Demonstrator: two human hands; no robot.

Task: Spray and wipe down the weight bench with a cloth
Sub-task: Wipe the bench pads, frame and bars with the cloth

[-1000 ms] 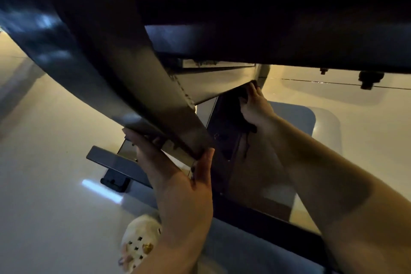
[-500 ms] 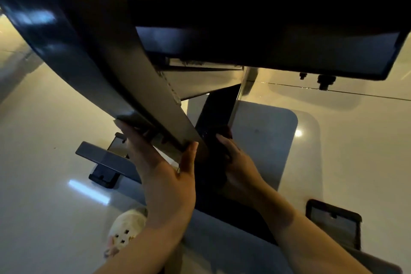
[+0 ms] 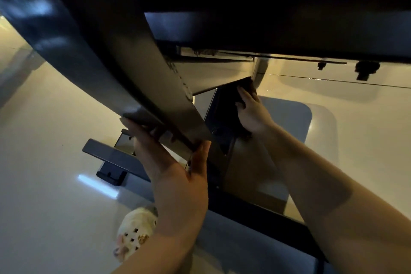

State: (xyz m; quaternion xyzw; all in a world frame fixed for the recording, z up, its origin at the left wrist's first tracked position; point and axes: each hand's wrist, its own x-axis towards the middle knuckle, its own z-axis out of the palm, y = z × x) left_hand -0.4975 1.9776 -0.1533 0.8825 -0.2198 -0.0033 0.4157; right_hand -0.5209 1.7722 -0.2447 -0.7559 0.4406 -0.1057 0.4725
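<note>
I look up under the weight bench, whose dark pad underside point(image 3: 266, 6) fills the top. A curved dark frame beam point(image 3: 138, 69) slants down from the upper left. My left hand point(image 3: 178, 180) grips the beam's lower end, fingers on its left face and thumb on its right edge. Further in, my right hand point(image 3: 253, 113) holds a dark cloth point(image 3: 247, 84) against the black upright post point(image 3: 222, 122), near where the post meets the pad. In the dim light the cloth is hard to tell from the post. No spray bottle is in view.
A grey foot bar point(image 3: 106, 155) with a black end cap lies on the glossy pale floor at the left. A grey mat point(image 3: 287, 118) lies under the post. A white patterned slipper point(image 3: 135, 233) shows at the bottom. Bolts point(image 3: 364, 71) hang below the pad.
My right hand slid down the post half a second ago and has now moved back up to its top with the cloth. My left hand keeps its grip on the beam.
</note>
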